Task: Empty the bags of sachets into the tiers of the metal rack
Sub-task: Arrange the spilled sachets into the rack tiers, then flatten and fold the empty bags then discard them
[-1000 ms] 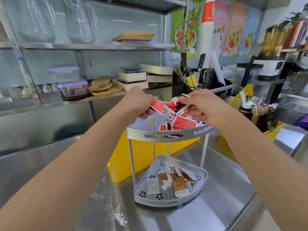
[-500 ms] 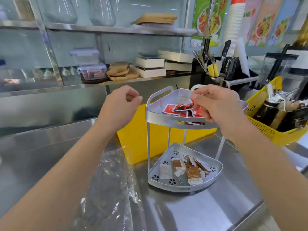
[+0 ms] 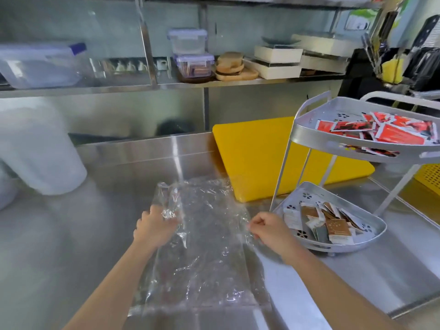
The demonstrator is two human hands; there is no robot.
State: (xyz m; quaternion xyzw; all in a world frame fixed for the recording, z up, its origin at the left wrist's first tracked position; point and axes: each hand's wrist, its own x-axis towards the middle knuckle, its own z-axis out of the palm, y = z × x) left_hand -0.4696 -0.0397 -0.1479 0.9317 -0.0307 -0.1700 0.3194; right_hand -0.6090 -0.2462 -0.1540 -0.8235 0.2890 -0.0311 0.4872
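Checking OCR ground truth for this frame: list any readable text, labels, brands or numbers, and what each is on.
Nothing legible in this frame.
Red sachets in the rack's top tier: dark print, too blurred to read.
Brown and white sachets in the bottom tier: printing visible, too small to read.
Poster on the wall, top right: blurred and mostly cut off.
Clear plastic bag on the counter: no print visible.

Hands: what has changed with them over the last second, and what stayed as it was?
Both hands left the rack's top tier and came down to the clear plastic bag on the counter. The left hand grips its crumpled left edge; the right hand pinches its right edge. Unchanged: red sachets on top, brown sachets below.
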